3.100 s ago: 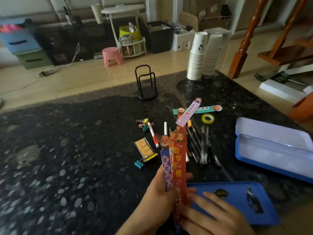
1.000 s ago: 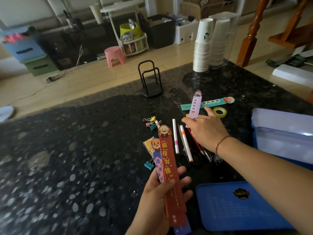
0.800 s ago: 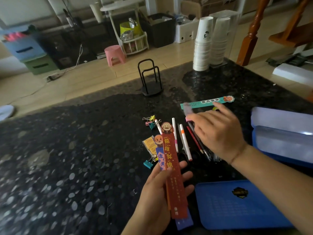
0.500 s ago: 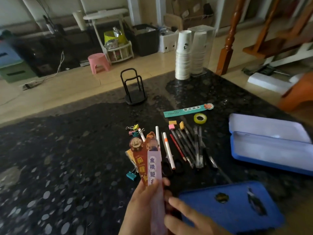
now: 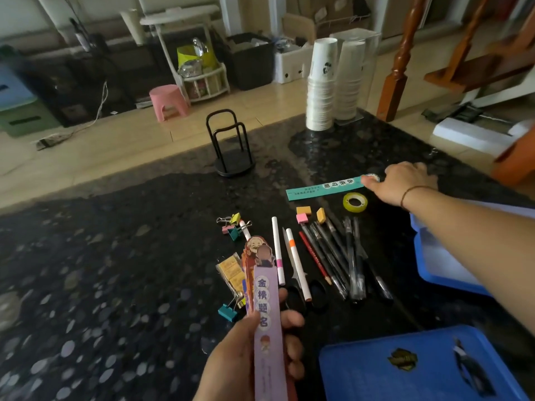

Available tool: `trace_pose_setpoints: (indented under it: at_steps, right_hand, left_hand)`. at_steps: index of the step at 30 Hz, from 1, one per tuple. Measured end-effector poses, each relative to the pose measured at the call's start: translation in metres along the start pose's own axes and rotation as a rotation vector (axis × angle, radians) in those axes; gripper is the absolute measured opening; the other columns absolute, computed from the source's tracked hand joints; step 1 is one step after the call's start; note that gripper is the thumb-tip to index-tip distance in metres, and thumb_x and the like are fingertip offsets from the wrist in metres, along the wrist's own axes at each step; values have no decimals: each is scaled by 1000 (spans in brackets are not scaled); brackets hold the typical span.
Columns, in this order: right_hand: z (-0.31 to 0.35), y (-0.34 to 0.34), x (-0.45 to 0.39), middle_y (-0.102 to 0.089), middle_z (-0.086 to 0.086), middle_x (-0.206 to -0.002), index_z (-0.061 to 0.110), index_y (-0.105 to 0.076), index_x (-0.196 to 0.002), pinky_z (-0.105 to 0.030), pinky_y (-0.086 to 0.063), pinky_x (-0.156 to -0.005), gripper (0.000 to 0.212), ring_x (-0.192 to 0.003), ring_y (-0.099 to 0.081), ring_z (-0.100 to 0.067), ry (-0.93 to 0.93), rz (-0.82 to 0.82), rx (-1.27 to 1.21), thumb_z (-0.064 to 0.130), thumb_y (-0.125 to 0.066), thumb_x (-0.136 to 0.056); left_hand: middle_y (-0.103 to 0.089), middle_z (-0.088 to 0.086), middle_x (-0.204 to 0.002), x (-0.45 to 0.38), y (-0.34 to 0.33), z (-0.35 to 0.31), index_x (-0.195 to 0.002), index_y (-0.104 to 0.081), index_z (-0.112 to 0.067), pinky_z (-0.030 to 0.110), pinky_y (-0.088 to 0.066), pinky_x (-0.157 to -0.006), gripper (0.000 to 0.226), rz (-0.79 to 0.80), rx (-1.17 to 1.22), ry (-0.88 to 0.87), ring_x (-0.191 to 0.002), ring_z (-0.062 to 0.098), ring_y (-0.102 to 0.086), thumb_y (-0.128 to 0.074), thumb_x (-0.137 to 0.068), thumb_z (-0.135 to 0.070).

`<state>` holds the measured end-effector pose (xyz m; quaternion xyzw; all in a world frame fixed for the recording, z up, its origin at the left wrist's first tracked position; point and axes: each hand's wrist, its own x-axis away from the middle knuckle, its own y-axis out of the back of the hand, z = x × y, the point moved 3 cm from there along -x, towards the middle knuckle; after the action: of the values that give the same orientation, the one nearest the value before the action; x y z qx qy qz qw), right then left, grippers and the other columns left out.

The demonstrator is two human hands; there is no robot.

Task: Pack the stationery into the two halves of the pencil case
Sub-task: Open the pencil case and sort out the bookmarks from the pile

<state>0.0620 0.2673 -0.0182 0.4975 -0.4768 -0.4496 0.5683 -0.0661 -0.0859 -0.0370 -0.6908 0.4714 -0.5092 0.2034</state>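
Note:
My left hand [image 5: 249, 354] holds a stack of long bookmarks [image 5: 267, 316] upright, a purple one on top. Far out to the right, my right hand [image 5: 405, 183] has its fingertips on the end of a teal bookmark [image 5: 324, 188] lying flat on the table. A roll of yellow tape [image 5: 355, 202], small erasers [image 5: 303, 211], pens and pencils [image 5: 333, 256], two white pens [image 5: 286, 256], scissors and binder clips [image 5: 233, 224] lie between the hands. One blue half of the pencil case [image 5: 417, 369] lies at the bottom right; the other half [image 5: 440, 256] is partly under my right forearm.
A black wire stand [image 5: 231, 151] sits at the far middle of the dark speckled table. Two stacks of paper cups [image 5: 333, 82] rise at the far right. A packet of yellow notes with a teal clip [image 5: 231, 273] lies left of the bookmarks.
The purple bookmark went from my right hand onto the stack in my left. My right hand then left the stack and reached far right to the teal bookmark.

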Motion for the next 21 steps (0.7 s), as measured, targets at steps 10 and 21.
trace_pose_setpoints:
  at_steps: [10,21]
  right_hand:
    - [3,3,3,-67,-5,-107,26,-61,-87,-41,-47,-91,17,-103,-59,-24,-83,-169,-854,34,-74,-78]
    - [-64,57,188,-73,2,-83,25,-69,-87,-32,-52,-61,5,-67,-61,-15,213,17,-1491,21,-69,-84]
  left_hand:
    - [-64,30,-89,-13,3,7,-123,-58,-7,39,-51,-40,54,-36,-73,21,-48,36,-60,-46,-80,-39]
    - [-63,25,-120,11,-49,42,-126,-65,-7,44,-58,-68,73,292,-209,230,-86,36,-68,-36,-92,-65]
